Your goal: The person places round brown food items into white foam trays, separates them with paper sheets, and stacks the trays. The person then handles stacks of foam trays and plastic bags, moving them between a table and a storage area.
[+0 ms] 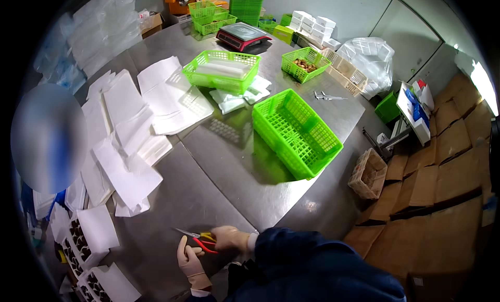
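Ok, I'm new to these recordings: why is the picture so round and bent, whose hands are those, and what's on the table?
A wide lens worn on the person's head looks down, bending straight edges. The gloved left hand and right hand at the bottom are the wearer's own; they meet at red-handled scissors, though which hand grips them is unclear. The metal table carries green baskets, white bags and a scale.

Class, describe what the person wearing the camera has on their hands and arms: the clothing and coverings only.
Both hands wear thin, pale cream disposable gloves: the left hand and the right hand. The gloves end in snug cuffs at the wrists. The right arm is in a dark navy sleeve of soft, loose fabric. No markings, watch or jewellery show.
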`<state>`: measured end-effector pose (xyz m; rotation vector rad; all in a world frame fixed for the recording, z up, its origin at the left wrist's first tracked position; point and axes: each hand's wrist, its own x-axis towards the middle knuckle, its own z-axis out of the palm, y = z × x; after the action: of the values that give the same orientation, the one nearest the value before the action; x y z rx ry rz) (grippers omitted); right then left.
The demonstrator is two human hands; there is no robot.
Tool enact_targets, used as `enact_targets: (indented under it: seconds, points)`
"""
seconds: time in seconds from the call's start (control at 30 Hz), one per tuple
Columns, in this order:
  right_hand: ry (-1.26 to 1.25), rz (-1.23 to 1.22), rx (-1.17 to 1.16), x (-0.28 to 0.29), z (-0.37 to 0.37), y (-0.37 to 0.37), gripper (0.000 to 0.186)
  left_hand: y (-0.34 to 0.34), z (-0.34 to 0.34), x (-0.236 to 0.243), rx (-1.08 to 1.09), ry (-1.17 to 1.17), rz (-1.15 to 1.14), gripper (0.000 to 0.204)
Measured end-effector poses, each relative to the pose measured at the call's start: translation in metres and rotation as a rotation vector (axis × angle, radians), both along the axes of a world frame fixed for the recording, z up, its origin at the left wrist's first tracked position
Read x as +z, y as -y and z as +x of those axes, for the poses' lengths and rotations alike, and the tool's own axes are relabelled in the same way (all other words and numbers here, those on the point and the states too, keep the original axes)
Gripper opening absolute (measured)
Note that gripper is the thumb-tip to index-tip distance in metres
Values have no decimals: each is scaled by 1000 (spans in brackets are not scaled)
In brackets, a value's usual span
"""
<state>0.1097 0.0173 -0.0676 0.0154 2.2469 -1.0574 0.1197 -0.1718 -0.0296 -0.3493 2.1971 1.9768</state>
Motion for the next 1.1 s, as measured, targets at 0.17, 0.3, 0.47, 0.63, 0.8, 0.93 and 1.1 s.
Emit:
enact_targets:
  seconds: [0.17,0.3,0.47,0.63,0.8,0.93,1.1]
  points:
    - [435,-896,-446,24,112,-122,50,-72,11,26,65,-47,-59,38]
    - [327,-998,-332,88,157,-198,57,-146,8,15,-185,75,103,58]
    - [125,-1178,-510,127,188,-235,41,-257,4,7,-608,415,251,74]
    - [-190,-1059,-687,111,214,-254,23,-341,-14,-26,-644,604,271,105]
    - [-388,-927,-1050,81,235,-315,25,-407,-11,25,-691,506,110,87]
    - [-459,-880,-1341,60,242,-377,18,-437,-25,-39,-682,264,381,50]
    - [-493,-907,-1563,56,242,-494,22,-516,15,0,-618,335,379,54]
